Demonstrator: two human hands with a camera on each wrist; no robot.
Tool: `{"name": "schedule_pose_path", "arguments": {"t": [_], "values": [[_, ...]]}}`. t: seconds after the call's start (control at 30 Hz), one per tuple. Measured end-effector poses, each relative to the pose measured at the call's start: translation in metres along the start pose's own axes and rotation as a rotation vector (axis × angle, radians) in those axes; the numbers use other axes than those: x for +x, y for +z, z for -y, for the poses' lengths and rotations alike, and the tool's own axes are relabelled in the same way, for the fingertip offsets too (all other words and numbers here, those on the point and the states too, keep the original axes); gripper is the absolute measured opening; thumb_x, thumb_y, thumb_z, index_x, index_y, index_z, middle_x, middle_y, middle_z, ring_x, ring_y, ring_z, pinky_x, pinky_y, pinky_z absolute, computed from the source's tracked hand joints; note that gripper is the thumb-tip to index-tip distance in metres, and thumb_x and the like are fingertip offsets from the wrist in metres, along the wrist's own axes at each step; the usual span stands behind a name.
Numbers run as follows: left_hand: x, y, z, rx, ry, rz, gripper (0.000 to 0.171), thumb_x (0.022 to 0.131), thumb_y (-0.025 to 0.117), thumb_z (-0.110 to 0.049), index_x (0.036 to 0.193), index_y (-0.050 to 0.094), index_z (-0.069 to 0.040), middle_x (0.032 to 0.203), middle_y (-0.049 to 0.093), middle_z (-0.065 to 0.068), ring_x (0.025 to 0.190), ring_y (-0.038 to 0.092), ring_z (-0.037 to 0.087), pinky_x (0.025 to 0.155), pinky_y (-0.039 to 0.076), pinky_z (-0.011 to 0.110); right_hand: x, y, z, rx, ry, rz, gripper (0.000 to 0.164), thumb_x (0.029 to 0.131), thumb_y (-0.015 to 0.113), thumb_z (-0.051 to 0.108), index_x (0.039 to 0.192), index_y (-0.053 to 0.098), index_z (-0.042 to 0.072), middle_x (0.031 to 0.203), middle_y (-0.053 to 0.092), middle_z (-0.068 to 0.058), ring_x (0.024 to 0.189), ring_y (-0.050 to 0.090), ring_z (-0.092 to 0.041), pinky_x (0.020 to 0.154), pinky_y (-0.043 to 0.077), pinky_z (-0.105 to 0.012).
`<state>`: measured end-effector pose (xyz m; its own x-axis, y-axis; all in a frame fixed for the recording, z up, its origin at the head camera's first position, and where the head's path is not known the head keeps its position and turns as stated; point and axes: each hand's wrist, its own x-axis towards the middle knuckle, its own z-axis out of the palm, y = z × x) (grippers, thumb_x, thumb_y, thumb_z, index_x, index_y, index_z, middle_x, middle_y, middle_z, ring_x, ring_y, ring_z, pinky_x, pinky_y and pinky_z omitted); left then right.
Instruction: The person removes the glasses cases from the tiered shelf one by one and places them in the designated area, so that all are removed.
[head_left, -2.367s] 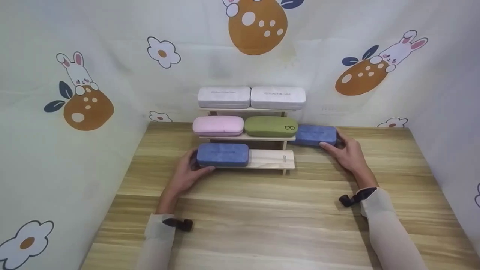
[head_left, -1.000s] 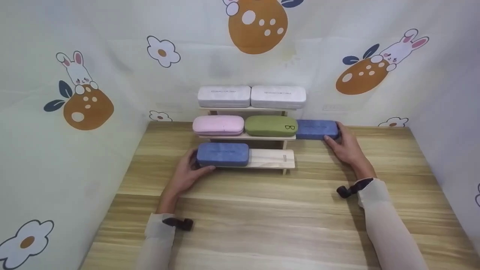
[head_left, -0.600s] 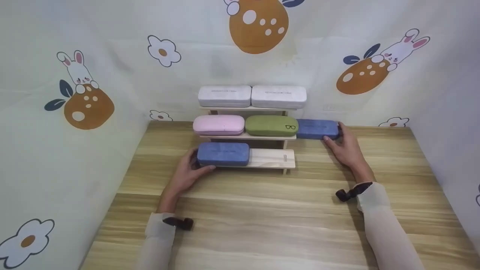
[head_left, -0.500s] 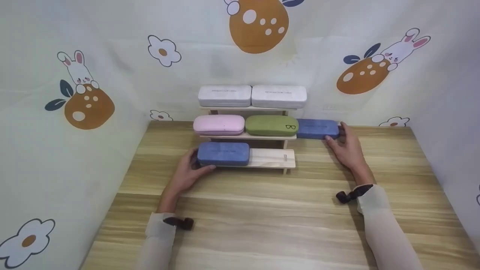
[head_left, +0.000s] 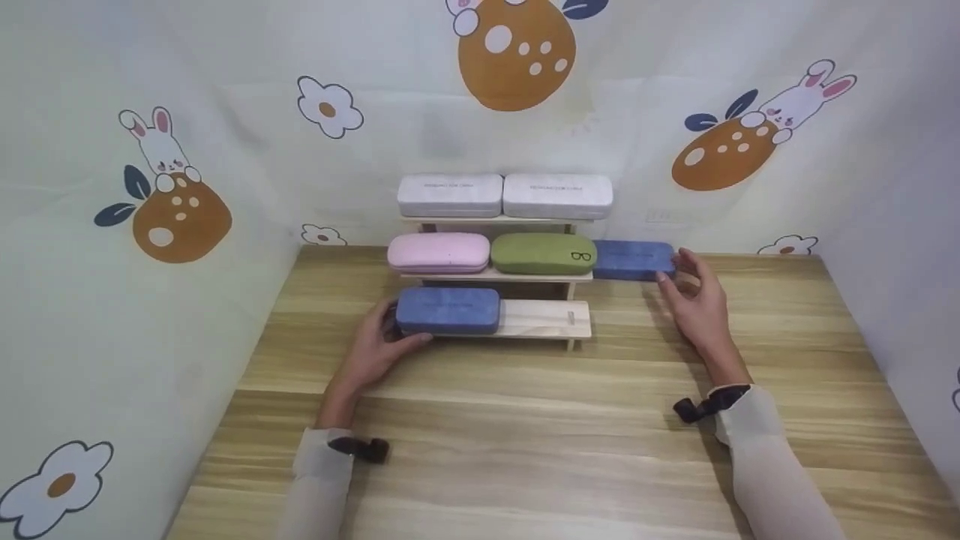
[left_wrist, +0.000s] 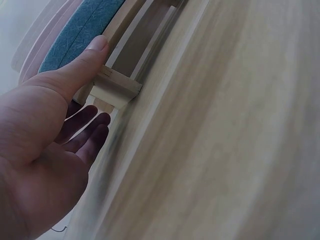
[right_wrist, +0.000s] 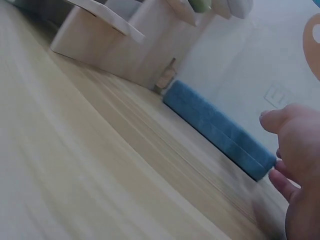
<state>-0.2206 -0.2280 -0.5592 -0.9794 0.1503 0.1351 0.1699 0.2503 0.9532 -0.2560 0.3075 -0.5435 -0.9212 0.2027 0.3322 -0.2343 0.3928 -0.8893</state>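
**Left grip (head_left: pixel 371 345) holds the front blue case (head_left: pixel 448 310); right grip (head_left: pixel 701 307) is loose beside the rear blue case (head_left: pixel 635 260)**

The left grip is partly closed. Its thumb lies along the near side of the front blue case and its fingers reach round the end next to it; in the left wrist view the lower fingers are loosely bent. The case sits just right of this grip, on the lowest step of the wooden stand (head_left: pixel 544 319), which runs on to the right past it.

The right grip is well parted between thumb and fingers, with nothing held. The rear blue case lies flat on the worktop (head_left: pixel 510 435) just to this grip's left, one end beside the fingers; whether they touch it cannot be told.

Farther left of the right grip, on the middle step, come the green case (head_left: pixel 543 253) and then the pink case (head_left: pixel 439 252), beyond the left grip's case. The left white case (head_left: pixel 450 196) and right white case (head_left: pixel 557 196) sit on the top step, farther from the left grip.
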Motion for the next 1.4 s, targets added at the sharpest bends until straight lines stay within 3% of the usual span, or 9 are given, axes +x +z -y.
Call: {"name": "schedule_pose_path", "arguments": {"t": [0.23, 0.47, 0.8, 0.97, 1.2, 1.4], "values": [[0.000, 0.001, 0.001, 0.001, 0.008, 0.011, 0.085, 0.085, 0.095, -0.019, 0.155, 0.051, -0.003, 0.153, 0.063, 0.016, 0.145, 0.059, 0.029, 0.125, 0.047, 0.032, -0.007, 0.011, 0.001, -0.007, -0.057, -0.045, 0.054, 0.101, 0.076, 0.011, 0.150, 0.057, -0.001, 0.152, 0.061, -0.019, 0.145, 0.053, -0.029, 0.118, 0.049, -0.057], [0.000, 0.001, 0.001, -0.005, 0.003, 0.010, 0.086, 0.084, 0.096, -0.019, 0.155, 0.050, -0.002, 0.152, 0.063, 0.019, 0.145, 0.059, 0.032, 0.126, 0.047, 0.041, -0.026, 0.030, 0.033, 0.087, -0.073, 0.009, 0.050, 0.101, 0.074, 0.002, 0.147, 0.057, -0.009, 0.148, 0.060, -0.031, 0.141, 0.055, -0.038, 0.115, 0.049, -0.064], [0.002, 0.002, 0.003, -0.002, 0.002, 0.018, 0.085, 0.084, 0.096, -0.021, 0.154, 0.051, -0.002, 0.153, 0.062, 0.020, 0.146, 0.058, 0.033, 0.126, 0.047, 0.039, -0.050, 0.057, 0.058, 0.160, -0.100, 0.104, 0.044, 0.096, 0.076, -0.006, 0.138, 0.062, -0.011, 0.140, 0.065, -0.031, 0.133, 0.059, -0.040, 0.111, 0.051, -0.064], [0.001, 0.003, 0.002, -0.018, -0.008, 0.008, 0.084, 0.083, 0.096, -0.019, 0.152, 0.052, -0.002, 0.152, 0.063, 0.020, 0.145, 0.059, 0.032, 0.126, 0.047, 0.038, -0.061, 0.069, 0.069, 0.149, -0.166, 0.149, 0.034, 0.094, 0.077, -0.008, 0.126, 0.066, -0.014, 0.128, 0.070, -0.032, 0.123, 0.064, -0.042, 0.105, 0.054, -0.065], [0.000, 0.001, 0.002, -0.026, -0.018, 0.013, 0.086, 0.085, 0.095, -0.018, 0.155, 0.049, -0.002, 0.155, 0.059, 0.021, 0.148, 0.056, 0.034, 0.128, 0.045, 0.042, -0.066, 0.086, 0.063, 0.102, -0.258, 0.189, 0.031, 0.092, 0.081, -0.006, 0.121, 0.070, -0.009, 0.122, 0.074, -0.026, 0.117, 0.068, -0.044, 0.103, 0.057, -0.065], [0.000, 0.001, 0.002, -0.018, -0.003, 0.002, 0.086, 0.084, 0.095, -0.017, 0.156, 0.049, -0.002, 0.154, 0.061, 0.020, 0.146, 0.058, 0.034, 0.127, 0.047, 0.042, -0.066, 0.095, 0.060, 0.095, -0.258, 0.255, 0.034, 0.094, 0.084, 0.006, 0.126, 0.072, 0.001, 0.127, 0.075, -0.016, 0.120, 0.071, -0.035, 0.109, 0.060, -0.053]]}}
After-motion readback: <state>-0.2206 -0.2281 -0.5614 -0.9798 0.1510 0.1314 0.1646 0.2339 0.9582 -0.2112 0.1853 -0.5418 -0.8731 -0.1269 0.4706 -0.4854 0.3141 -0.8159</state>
